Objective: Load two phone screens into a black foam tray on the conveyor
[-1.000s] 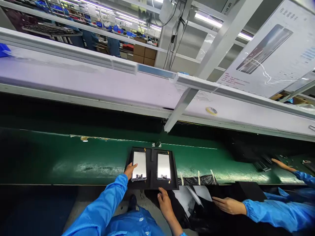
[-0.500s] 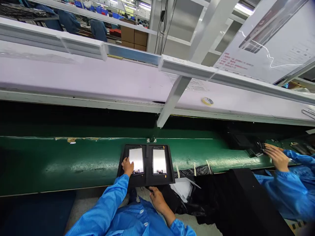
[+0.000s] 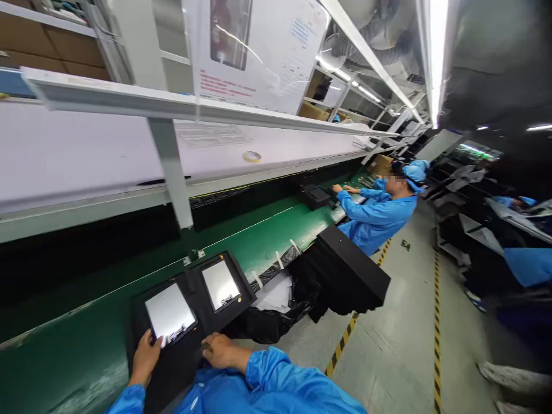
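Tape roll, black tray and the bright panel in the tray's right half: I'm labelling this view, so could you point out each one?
Tape roll (image 3: 252, 160): head view, near side of its ring.
Black tray (image 3: 195, 295): head view, bare divider between the panels.
Right panel (image 3: 221, 284): head view, middle of its bright face.

Tape roll (image 3: 252, 156) on white shelf (image 3: 276, 144).

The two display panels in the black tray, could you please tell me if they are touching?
Apart: the head view shows a black divider between the left panel and the right panel.
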Motion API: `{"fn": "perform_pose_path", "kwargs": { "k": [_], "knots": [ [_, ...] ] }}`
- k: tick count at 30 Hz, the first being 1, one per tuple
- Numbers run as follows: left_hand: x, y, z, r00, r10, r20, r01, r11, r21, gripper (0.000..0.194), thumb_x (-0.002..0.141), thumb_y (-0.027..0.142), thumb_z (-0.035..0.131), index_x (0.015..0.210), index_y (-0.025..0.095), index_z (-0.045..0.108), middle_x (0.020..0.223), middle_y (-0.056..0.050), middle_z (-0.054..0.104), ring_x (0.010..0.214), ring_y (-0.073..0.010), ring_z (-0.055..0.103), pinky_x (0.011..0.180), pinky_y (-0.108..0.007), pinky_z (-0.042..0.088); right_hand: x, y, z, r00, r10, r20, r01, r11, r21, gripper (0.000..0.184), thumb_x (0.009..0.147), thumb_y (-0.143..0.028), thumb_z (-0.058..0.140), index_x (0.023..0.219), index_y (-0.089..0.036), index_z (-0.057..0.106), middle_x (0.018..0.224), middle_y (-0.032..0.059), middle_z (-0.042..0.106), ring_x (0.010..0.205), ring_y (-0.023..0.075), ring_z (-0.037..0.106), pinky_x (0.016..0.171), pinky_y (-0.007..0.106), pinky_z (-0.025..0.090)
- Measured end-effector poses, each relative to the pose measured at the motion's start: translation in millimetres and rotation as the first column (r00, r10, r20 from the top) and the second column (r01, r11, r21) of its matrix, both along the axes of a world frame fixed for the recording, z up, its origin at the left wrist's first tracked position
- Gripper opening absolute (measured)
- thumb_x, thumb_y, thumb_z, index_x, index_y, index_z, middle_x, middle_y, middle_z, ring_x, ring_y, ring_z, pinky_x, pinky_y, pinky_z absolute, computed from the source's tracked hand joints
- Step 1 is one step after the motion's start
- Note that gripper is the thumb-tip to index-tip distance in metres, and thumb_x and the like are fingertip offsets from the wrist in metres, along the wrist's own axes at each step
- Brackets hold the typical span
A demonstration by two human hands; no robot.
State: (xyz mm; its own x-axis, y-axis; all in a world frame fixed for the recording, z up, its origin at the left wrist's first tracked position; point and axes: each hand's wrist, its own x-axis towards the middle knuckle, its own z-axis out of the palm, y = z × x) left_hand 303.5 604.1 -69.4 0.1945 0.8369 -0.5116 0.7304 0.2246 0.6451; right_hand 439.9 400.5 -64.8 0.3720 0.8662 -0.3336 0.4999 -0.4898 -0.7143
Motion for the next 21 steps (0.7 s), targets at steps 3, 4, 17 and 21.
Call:
{"fn": "perform_pose_path", "kwargs": {
  "k": [3,4,17,21],
  "knots": [
    [-6,-2,-2.0,0.992,0.017,0.122,-0.016,1.000,-0.012,0.038,0.091,0.017,0.051,0.130,0.019,0.053,0.148,-0.012,0.061,0.134,-0.0232,0.060,0.111,-0.034,0.050,1,-2,19.5,0.999,0.040,0.012,-0.039,0.997,-0.071,0.044,0.087,-0.021,0.057,0.128,-0.016,0.070,0.130,0.0130,0.071,0.122,0.0288,0.066,0.108,0.042,0.050],
    [-9,-2,-2.7,0.987,0.033,0.155,-0.031,0.999,-0.016,0.039,0.091,0.015,0.052,0.130,0.017,0.054,0.148,-0.015,0.061,0.133,-0.0239,0.060,0.111,-0.034,0.050,4,3,27.6,0.999,0.029,0.025,-0.027,0.997,-0.074,0.043,0.088,-0.020,0.055,0.129,-0.014,0.069,0.130,0.0141,0.071,0.123,0.0276,0.065,0.109,0.039,0.049],
    [-15,-4,-2.6,0.875,0.236,0.423,-0.186,0.970,-0.156,0.040,0.077,0.002,0.072,0.115,0.014,0.067,0.138,-0.018,0.067,0.135,-0.0298,0.058,0.118,-0.045,0.040,-7,169,31.3,0.978,-0.004,0.209,0.053,0.971,-0.231,0.053,0.084,-0.005,0.056,0.137,0.001,0.056,0.144,0.0301,0.056,0.136,0.0311,0.055,0.112,0.040,0.044],
    [-11,2,-2.1,0.852,0.275,0.446,-0.198,0.957,-0.212,0.033,0.081,0.003,0.070,0.112,0.013,0.067,0.138,-0.016,0.067,0.133,-0.0277,0.059,0.117,-0.046,0.040,-17,177,21.7,0.959,0.004,0.282,0.082,0.953,-0.291,0.056,0.083,-0.004,0.057,0.138,0.002,0.054,0.144,0.0306,0.055,0.138,0.0329,0.052,0.112,0.042,0.043]
  ]
}}
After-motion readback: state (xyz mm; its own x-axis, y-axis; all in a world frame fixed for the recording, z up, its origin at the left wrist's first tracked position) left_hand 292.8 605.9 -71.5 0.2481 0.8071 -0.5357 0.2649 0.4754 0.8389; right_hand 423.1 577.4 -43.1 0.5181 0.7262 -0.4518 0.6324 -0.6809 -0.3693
